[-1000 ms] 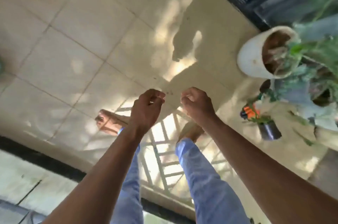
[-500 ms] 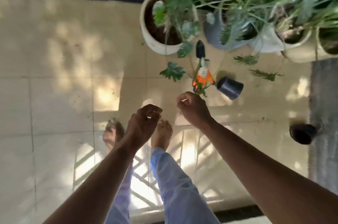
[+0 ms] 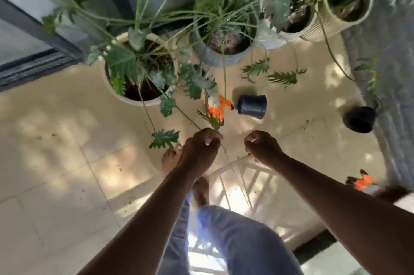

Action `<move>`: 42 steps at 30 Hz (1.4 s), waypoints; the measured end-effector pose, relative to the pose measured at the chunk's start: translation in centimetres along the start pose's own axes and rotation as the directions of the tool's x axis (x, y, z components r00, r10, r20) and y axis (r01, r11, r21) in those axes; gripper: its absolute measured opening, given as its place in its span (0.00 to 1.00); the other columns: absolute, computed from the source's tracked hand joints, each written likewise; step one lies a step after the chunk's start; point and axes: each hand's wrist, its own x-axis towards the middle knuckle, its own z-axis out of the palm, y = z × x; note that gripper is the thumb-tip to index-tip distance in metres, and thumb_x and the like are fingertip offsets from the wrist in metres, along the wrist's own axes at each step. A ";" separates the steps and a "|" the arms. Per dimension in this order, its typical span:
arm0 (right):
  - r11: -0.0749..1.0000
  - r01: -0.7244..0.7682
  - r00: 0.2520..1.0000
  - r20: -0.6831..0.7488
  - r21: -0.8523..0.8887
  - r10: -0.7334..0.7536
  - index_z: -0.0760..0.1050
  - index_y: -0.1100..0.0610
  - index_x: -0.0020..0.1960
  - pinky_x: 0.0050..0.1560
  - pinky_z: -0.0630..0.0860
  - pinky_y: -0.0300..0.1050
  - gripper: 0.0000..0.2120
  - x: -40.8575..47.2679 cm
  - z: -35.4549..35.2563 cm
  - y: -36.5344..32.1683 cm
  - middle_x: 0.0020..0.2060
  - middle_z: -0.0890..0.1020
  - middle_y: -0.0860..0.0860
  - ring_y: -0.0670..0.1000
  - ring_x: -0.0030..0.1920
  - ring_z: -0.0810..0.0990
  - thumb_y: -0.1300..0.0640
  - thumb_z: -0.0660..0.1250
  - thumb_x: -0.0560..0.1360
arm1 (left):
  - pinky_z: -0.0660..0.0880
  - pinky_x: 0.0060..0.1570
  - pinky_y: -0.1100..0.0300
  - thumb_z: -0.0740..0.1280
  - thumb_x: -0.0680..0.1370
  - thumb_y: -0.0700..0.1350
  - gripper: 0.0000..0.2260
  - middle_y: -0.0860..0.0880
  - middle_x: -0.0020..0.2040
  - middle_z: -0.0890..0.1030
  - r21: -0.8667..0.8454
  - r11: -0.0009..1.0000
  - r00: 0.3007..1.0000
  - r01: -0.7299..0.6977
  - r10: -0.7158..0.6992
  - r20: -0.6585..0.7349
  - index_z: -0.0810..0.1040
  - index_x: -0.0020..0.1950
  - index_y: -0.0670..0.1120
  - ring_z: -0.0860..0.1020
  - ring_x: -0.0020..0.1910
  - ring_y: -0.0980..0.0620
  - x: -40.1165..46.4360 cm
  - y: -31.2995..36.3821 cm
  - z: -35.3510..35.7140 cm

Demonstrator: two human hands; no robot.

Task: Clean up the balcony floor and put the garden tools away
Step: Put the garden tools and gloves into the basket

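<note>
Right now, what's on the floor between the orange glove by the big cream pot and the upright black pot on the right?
Head view: a small black pot tipped on its side, then bare tile with soil specks.

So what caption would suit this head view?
Both hands, left and right, curled above a balcony floor strewn with leaves.

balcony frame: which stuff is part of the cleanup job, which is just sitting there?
Job:
- cut leaves on the floor
- orange tool
- second orange item, partly hidden
- tipped black pot
- black pot by the mat
- soil specks

Just there:
- white planter
- grey planter
- ribbed planters
- sliding door
</note>
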 end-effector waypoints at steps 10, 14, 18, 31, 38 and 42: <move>0.993 0.108 0.994 -0.017 -0.055 -0.109 0.81 0.55 0.60 0.61 0.74 0.46 0.13 13.1 2.3 2.2 0.61 0.83 0.53 0.56 0.62 0.80 0.53 0.65 0.79 | 0.77 0.43 0.64 0.64 0.82 0.43 0.11 0.51 0.47 0.86 -0.005 0.996 0.978 0.091 -0.089 0.188 0.82 0.46 0.55 0.81 0.38 0.67 8.6 -1.9 7.7; 0.948 0.222 0.975 0.069 -0.230 -0.211 0.78 0.58 0.64 0.62 0.74 0.50 0.15 21.0 5.6 3.4 0.63 0.81 0.57 0.60 0.65 0.78 0.55 0.65 0.79 | 0.78 0.51 0.64 0.64 0.83 0.40 0.09 0.47 0.55 0.85 0.020 0.989 0.976 0.146 -0.148 0.158 0.83 0.59 0.47 0.81 0.46 0.62 14.4 -5.6 10.9; 0.794 0.377 0.899 -0.018 -0.477 -0.437 0.73 0.60 0.65 0.60 0.74 0.59 0.18 26.4 7.6 1.1 0.61 0.79 0.62 0.66 0.61 0.78 0.59 0.63 0.76 | 0.80 0.58 0.45 0.66 0.79 0.48 0.12 0.47 0.57 0.85 0.016 0.982 0.982 0.188 -0.187 -0.013 0.83 0.60 0.49 0.81 0.53 0.49 19.0 -8.3 11.6; 0.997 -0.073 0.958 -0.279 -0.025 0.063 0.74 0.49 0.56 0.62 0.72 0.56 0.22 24.5 22.0 18.3 0.54 0.82 0.52 0.57 0.55 0.77 0.38 0.46 0.82 | 0.77 0.65 0.45 0.64 0.82 0.43 0.14 0.48 0.63 0.83 -0.161 0.952 0.959 0.260 -0.275 -0.075 0.81 0.66 0.47 0.79 0.64 0.52 21.9 -11.7 13.3; 0.979 -0.167 0.922 -0.333 0.116 0.197 0.74 0.52 0.56 0.63 0.67 0.55 0.20 25.3 21.9 15.7 0.58 0.81 0.56 0.58 0.59 0.76 0.41 0.50 0.80 | 0.75 0.67 0.48 0.62 0.83 0.43 0.13 0.49 0.63 0.83 -0.245 0.924 0.949 0.295 -0.313 -0.037 0.81 0.65 0.48 0.78 0.64 0.51 22.1 -11.7 13.8; 0.944 -0.219 0.920 -0.269 0.247 0.284 0.74 0.54 0.62 0.67 0.66 0.55 0.25 26.6 21.2 13.8 0.64 0.80 0.57 0.59 0.63 0.75 0.40 0.49 0.80 | 0.75 0.67 0.48 0.63 0.83 0.43 0.12 0.49 0.62 0.83 -0.234 0.921 0.944 0.310 -0.328 -0.037 0.81 0.64 0.49 0.78 0.63 0.51 22.4 -12.1 13.6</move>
